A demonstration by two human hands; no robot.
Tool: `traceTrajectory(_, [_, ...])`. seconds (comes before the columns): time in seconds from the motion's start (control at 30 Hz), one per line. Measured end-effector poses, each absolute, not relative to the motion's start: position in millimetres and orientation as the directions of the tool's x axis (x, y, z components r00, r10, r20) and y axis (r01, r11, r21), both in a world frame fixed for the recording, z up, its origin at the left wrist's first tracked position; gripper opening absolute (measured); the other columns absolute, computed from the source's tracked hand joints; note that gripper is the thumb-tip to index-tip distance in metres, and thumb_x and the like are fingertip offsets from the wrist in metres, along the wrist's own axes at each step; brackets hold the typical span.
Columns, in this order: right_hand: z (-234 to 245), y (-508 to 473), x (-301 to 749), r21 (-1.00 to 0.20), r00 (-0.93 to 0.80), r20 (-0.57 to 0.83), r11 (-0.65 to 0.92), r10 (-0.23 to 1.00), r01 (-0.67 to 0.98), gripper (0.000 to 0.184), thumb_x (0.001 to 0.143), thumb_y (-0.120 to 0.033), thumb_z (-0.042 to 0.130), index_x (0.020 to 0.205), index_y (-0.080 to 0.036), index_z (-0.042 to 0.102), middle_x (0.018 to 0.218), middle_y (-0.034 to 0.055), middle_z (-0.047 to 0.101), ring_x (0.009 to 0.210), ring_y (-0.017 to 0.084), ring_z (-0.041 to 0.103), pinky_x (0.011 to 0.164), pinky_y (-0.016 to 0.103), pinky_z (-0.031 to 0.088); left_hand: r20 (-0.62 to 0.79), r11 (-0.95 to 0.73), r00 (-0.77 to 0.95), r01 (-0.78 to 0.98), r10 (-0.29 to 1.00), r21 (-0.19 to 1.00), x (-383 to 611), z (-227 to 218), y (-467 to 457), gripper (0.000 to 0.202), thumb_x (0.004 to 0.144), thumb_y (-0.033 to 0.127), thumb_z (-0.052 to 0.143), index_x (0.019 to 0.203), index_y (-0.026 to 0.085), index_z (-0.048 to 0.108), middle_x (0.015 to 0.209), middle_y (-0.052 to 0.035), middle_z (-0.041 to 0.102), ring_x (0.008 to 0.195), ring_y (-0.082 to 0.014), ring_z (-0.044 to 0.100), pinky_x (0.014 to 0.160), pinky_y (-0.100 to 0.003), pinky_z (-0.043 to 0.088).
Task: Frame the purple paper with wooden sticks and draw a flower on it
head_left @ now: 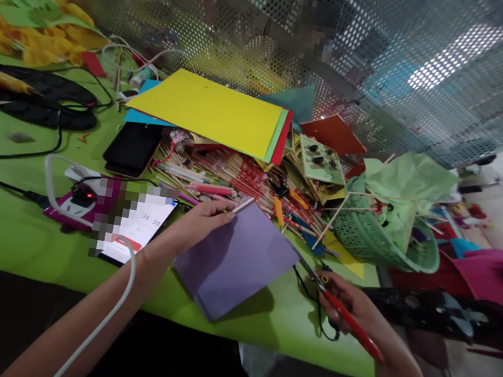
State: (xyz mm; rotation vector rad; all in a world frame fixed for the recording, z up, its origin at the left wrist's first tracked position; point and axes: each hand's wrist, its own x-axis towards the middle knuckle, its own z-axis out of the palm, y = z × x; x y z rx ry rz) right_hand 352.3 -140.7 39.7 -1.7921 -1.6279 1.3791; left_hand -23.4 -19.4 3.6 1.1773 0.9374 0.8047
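A purple sheet of paper [234,263] is tilted over the front of the green table, its upper left edge gripped by my left hand [202,222]. A short pale wooden stick [243,205] pokes out past the fingertips of that hand, lying along the paper's top corner. On the other side, my right hand [348,301] is closed around scissors [351,324] with red handles. Their blades point up and left at the paper's right corner. Whether the blades touch the paper I cannot tell.
Stacked coloured sheets [211,111] lie behind, over many wooden sticks [244,174]. A green basket [361,226] stands right. A lit phone [143,228], a dark phone [133,146] and a purple power strip [84,205] with cables lie left. Perforated metal mesh [260,22] rises behind.
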Motion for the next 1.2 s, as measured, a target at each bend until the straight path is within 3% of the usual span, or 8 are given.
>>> traceTrajectory(0.1, [50.1,-142.4,342.4,-0.809,-0.192,-0.377,-0.222,0.906,0.544,0.067,0.079,-0.055,0.077,0.135,-0.024,0.057,0.095,0.0064,0.061,0.082,0.02,0.06,0.07,0.031,0.054,-0.164,0.196,0.42,-0.034,0.892,0.98,-22.7,2.9,-19.7,0.04,0.084,0.052,0.065,0.11,0.023,0.075,0.108,-0.0049,0.072,0.094,-0.0233,0.062,0.08,-0.032,0.047])
traceTrajectory(0.3, [54.2,-139.4,329.0,-0.827,-0.245,-0.352,-0.177,0.903,0.534,0.068,0.082,-0.066,0.068,0.133,-0.023,0.056,0.09,0.005,0.057,0.076,0.018,0.053,0.068,0.03,0.05,-0.151,0.187,0.466,-0.032,0.872,0.982,-19.8,-2.2,-19.5,0.044,0.084,0.054,0.065,0.112,0.021,0.073,0.101,-0.0038,0.072,0.093,-0.0221,0.062,0.081,-0.031,0.046])
traceTrajectory(0.8, [47.5,-130.8,318.9,-0.817,-0.212,-0.375,-0.213,0.903,0.536,0.059,0.08,-0.054,0.075,0.128,-0.025,0.056,0.087,0.0022,0.055,0.072,0.016,0.052,0.065,0.031,0.049,-0.145,0.168,0.47,-0.008,0.871,0.986,-19.6,-1.0,-22.3,0.041,0.086,0.051,0.061,0.113,0.022,0.074,0.104,-0.0055,0.073,0.093,-0.0225,0.062,0.081,-0.033,0.047])
traceTrajectory(1.0, [45.3,-132.0,319.6,-0.835,-0.205,-0.41,-0.275,0.889,0.477,0.055,0.08,-0.048,0.077,0.126,-0.023,0.058,0.073,-0.0033,0.047,0.055,0.01,0.04,0.046,0.022,0.037,-0.137,0.173,0.473,-0.034,0.871,0.984,-19.8,-4.7,-20.8,0.036,0.086,0.048,0.063,0.11,0.024,0.075,0.102,-0.0037,0.073,0.092,-0.0215,0.061,0.082,-0.032,0.047])
traceTrajectory(1.2, [44.6,-133.3,316.9,-0.83,-0.164,-0.432,-0.32,0.887,0.457,0.06,0.077,-0.052,0.079,0.125,-0.023,0.057,0.072,-0.0041,0.049,0.049,0.006,0.037,0.042,0.02,0.031,-0.15,0.193,0.48,-0.042,0.865,0.98,-18.2,-5.6,-21.0,0.035,0.086,0.047,0.063,0.108,0.022,0.075,0.097,-0.0034,0.071,0.088,-0.0198,0.06,0.079,-0.03,0.045])
